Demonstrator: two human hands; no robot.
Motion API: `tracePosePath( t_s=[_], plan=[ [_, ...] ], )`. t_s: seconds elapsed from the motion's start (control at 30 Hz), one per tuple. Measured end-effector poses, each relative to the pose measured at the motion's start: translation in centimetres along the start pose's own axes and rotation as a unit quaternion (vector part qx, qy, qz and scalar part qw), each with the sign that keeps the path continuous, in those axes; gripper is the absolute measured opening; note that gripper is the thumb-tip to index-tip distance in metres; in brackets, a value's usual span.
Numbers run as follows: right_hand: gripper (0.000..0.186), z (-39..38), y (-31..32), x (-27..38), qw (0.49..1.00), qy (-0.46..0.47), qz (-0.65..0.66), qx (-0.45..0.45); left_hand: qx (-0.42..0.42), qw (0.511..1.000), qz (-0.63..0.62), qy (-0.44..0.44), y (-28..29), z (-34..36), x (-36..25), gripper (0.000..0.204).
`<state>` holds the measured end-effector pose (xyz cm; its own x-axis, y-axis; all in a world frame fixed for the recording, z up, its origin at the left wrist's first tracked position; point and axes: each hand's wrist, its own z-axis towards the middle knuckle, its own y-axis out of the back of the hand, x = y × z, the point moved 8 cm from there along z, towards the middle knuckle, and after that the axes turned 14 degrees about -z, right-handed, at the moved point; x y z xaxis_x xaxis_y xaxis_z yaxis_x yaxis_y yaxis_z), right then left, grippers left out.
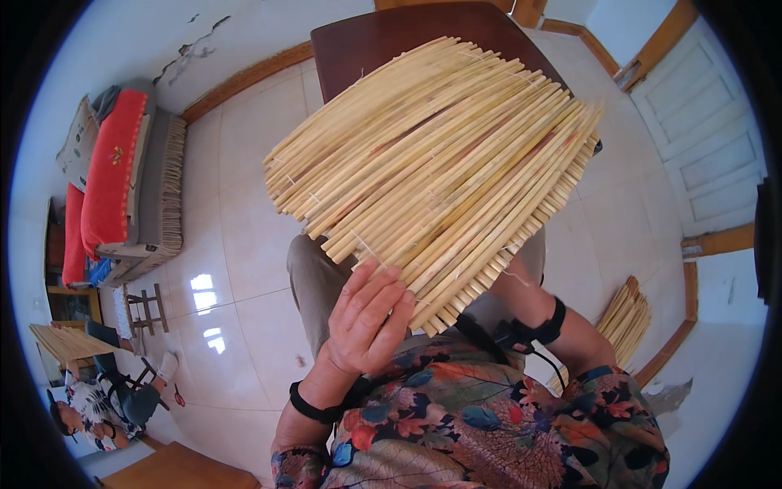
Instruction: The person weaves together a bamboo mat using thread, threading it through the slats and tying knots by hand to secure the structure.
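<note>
A layered mat of pale reed sticks (432,155), bound with thin white threads, lies tilted above my lap and over a dark brown table (351,53). My left hand (366,318) grips its near left corner, fingers on the top surface. My right hand (509,285) is under the mat's near right side, with its fingers hidden by the sticks. A loose thread hangs by that wrist.
A sofa with a red cover (114,167) and a small wooden stool (147,310) stand left. Another person (98,407) sits lower left with a reed bundle (65,342). More reeds (619,330) lie at right near a white door (696,122). A wooden surface (171,469) is at bottom left.
</note>
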<state>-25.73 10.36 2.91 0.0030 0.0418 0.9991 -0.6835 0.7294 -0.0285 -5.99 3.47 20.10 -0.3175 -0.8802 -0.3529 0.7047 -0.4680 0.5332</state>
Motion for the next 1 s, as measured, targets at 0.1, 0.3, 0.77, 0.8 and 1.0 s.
tracePosePath(
  t_s=[0.1, 0.3, 0.77, 0.8, 1.0],
  plan=[
    [0.041, -2.8, -2.8, 2.1, 0.986, 0.051, -0.132, 0.092, -0.02, 1.0, 0.004, 0.008, 0.5, 0.1, 0.2, 0.015],
    [0.038, -4.3, -6.2, 6.6, 0.981, 0.057, 0.108, 0.148, -0.041, 0.999, -0.001, 0.022, 1.9, 1.5, -0.4, 0.015],
    [0.052, -3.9, -8.4, 6.7, 0.981, 0.098, 0.081, 0.148, -0.071, 0.997, 0.021, 0.02, 3.2, 2.9, -1.6, 0.016],
    [0.051, -4.2, -8.4, 7.5, 0.978, 0.117, 0.088, 0.151, -0.072, 0.997, 0.026, 0.02, 3.2, 2.8, -1.6, 0.017],
    [0.045, -5.0, -8.6, 12.0, 0.906, 0.36, -0.191, 0.114, -0.09, 0.995, 0.027, 0.017, 3.3, 2.8, -1.5, 0.021]
  ],
)
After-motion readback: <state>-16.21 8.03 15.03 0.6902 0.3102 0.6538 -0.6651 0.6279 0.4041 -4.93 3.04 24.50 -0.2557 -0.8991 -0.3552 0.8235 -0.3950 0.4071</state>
